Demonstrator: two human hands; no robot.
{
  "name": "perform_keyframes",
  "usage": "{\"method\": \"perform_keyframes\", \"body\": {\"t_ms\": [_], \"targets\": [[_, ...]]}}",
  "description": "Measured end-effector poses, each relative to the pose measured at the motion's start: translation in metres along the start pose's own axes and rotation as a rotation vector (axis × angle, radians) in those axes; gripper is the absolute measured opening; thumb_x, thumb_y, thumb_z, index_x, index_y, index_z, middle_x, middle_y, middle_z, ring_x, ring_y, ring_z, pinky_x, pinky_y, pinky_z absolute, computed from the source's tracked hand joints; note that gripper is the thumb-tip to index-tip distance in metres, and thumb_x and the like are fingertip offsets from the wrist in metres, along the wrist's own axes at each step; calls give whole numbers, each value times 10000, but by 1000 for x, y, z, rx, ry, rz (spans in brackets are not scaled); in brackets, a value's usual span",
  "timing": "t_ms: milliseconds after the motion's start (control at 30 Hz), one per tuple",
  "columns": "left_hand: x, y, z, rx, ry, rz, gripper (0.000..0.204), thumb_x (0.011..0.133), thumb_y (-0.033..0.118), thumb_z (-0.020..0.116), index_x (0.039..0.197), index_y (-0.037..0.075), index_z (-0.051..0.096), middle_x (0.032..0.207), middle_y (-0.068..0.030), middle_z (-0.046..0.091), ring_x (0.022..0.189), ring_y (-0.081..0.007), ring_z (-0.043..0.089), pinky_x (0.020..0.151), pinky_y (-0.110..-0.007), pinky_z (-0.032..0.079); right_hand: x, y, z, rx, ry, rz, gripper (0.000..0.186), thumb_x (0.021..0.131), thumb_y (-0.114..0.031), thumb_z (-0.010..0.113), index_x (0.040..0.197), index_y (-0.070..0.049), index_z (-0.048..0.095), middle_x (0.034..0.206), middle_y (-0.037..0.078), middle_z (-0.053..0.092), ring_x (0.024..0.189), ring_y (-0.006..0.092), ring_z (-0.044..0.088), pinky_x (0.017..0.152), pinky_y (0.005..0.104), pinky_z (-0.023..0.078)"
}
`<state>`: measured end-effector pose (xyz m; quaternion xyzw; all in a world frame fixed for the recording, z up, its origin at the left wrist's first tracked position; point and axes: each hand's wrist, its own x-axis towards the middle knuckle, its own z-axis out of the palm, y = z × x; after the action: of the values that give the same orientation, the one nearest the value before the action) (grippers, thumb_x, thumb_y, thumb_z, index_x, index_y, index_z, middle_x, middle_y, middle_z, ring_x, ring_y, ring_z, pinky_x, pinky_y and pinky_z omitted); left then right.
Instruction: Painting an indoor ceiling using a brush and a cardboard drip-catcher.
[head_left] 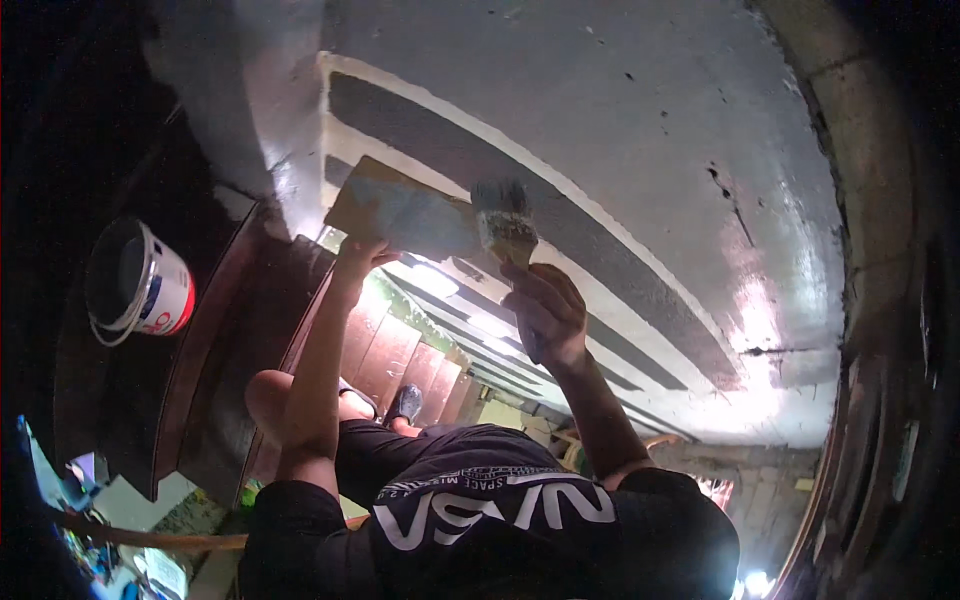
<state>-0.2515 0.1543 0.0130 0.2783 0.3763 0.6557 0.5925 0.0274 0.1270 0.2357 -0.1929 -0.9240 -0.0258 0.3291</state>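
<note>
My left hand [365, 258] is closed on the near edge of a flat tan board [405, 208] smeared with grey paint. My right hand [548, 312] grips a wide paintbrush [507, 225] by its handle, with the dark, paint-stained bristles pointing up. The brush head stands beside the board's right end; whether the two touch, I cannot tell. Behind both is a wall [640, 120] painted with long dark grey and whitish stripes. Whether the bristles meet the wall is not clear.
A white paint bucket [150, 285] with a wire handle and red-and-blue label stands on dark brown stairs [225, 330] at the left. More reddish-brown steps [395, 355] show beyond my arms. A curved wooden rail [150, 537] runs along the lower left.
</note>
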Motion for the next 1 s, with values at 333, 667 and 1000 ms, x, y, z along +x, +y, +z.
{"method": "perform_keyframes", "body": {"t_ms": [333,667,1000], "targets": [[-5,-14,18,-20,-45,-70,342,903,60,589,1243,34,558,1007,-47,627,883,-178,656,818,-391,601,-6,19,-33,-180,176,13,202,747,63,735,832,-67,605,1072,143,690,942,298,672,827,391,554],[5,-9,19,3,-84,-92,122,901,88,619,1009,32,617,921,-58,644,845,-220,674,824,-406,594,-10,5,-20,-134,107,25,249,739,88,695,900,-79,604,1079,142,691,967,301,672,840,411,553],[-6,12,20,-56,-32,-32,350,896,220,680,1144,13,544,1021,-79,601,893,-207,664,769,-341,585,82,16,-28,194,-226,42,173,780,-50,706,944,-54,652,1142,197,656,922,319,680,816,397,566]]}}
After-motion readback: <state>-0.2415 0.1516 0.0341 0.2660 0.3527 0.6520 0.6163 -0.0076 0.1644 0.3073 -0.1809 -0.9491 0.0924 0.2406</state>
